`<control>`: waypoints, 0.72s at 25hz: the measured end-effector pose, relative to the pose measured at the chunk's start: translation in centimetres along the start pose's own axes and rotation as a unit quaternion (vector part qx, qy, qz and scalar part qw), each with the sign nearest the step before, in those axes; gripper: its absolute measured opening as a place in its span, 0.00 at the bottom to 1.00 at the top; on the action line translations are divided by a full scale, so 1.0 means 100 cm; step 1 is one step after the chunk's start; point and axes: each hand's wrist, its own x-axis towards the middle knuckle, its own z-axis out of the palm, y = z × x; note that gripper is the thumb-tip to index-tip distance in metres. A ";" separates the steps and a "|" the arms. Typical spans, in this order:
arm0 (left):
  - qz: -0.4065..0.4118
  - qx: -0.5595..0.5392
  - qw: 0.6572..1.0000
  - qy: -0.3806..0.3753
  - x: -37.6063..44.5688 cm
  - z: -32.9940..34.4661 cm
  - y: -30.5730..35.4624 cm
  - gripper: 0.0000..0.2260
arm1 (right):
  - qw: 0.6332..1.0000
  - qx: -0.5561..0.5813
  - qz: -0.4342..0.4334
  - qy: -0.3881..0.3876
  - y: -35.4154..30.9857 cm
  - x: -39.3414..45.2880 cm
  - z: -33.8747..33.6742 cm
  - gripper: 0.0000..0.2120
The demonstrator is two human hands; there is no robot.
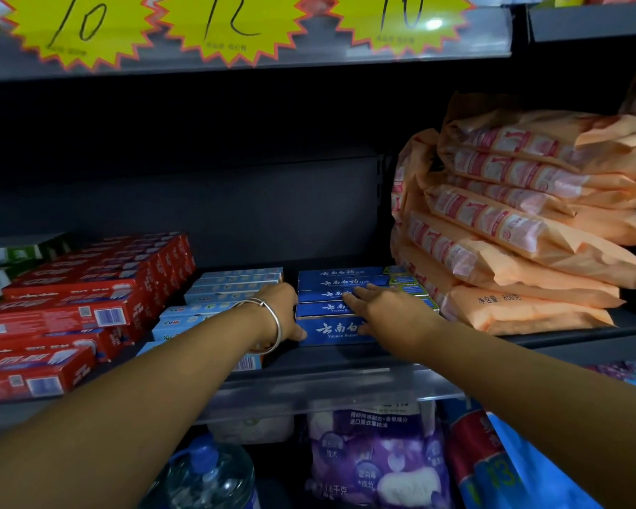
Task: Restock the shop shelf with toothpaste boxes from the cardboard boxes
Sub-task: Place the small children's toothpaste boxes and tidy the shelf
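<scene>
Both hands are reached onto the shop shelf [346, 365] and are set on the row of dark blue toothpaste boxes [331, 334] in the middle of it. The left hand [278, 310], a silver bangle [272, 317] at its wrist, is placed against the left end of the front boxes, its thumb curled on the front face of the nearest one. The right hand [386, 306] is laid flat over the tops of the boxes, fingers straight and pointed left, nothing being gripped. The boxes are laid with their long axes running left to right, parallel to the shelf edge, one behind another toward the back. The row is thus bracketed directly between the hands, the left hand at its end and the right on top. Light blue toothpaste boxes [232, 284] lie just left, red toothpaste boxes [89, 295] further left, and stacked orange packets [522, 214] just right. No cardboard box is in view.
</scene>
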 end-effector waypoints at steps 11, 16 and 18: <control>-0.010 -0.010 1.000 -0.008 0.000 -0.003 0.002 0.12 | 0.999 0.029 0.000 0.016 0.001 -0.002 -0.004 0.27; -0.002 0.000 0.999 -0.037 0.000 -0.014 -0.001 0.23 | 0.998 0.068 0.011 -0.007 -0.011 0.007 -0.012 0.35; 0.003 0.002 0.999 -0.045 0.003 -0.014 -0.004 0.22 | 0.996 0.073 0.017 -0.045 -0.018 0.021 -0.015 0.39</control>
